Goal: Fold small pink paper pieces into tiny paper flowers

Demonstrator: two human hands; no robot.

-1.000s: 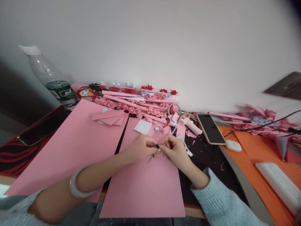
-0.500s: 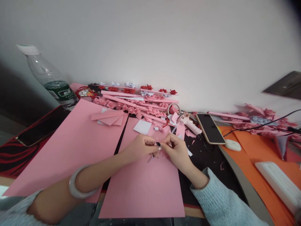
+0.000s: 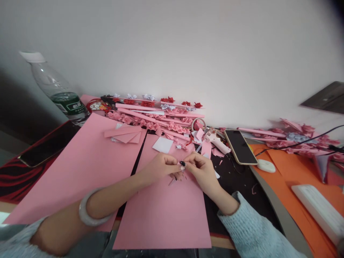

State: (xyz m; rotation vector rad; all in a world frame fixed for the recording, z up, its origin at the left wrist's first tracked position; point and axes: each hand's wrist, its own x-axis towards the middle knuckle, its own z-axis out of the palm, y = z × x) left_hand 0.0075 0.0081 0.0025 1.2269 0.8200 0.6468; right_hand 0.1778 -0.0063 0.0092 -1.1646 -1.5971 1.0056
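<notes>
My left hand (image 3: 160,169) and my right hand (image 3: 202,171) meet fingertip to fingertip over a large pink paper sheet (image 3: 166,215). Both are closed in a pinch on a small piece of pink paper (image 3: 180,162), mostly hidden by the fingers. Its shape cannot be made out. Below the fingertips, thin scraps (image 3: 172,182) lie on the sheet. A white paper square (image 3: 162,145) rests just beyond my left hand. Past my right hand is a pale pink glue gun (image 3: 219,142), with a roll of tape (image 3: 198,124) near it.
Paper flower stems (image 3: 156,118) lie along the wall. Folded pink papers (image 3: 123,134) sit on another pink sheet (image 3: 80,172) at left, near a water bottle (image 3: 67,96). At right are a phone (image 3: 240,147), a white case (image 3: 266,165), orange paper (image 3: 282,172) and a white keyboard (image 3: 319,208).
The fingertips have shifted slightly, with my left thumb reaching a little further right. Both hands stay pinched together in nearly the same spot. Nothing else has visibly moved.
</notes>
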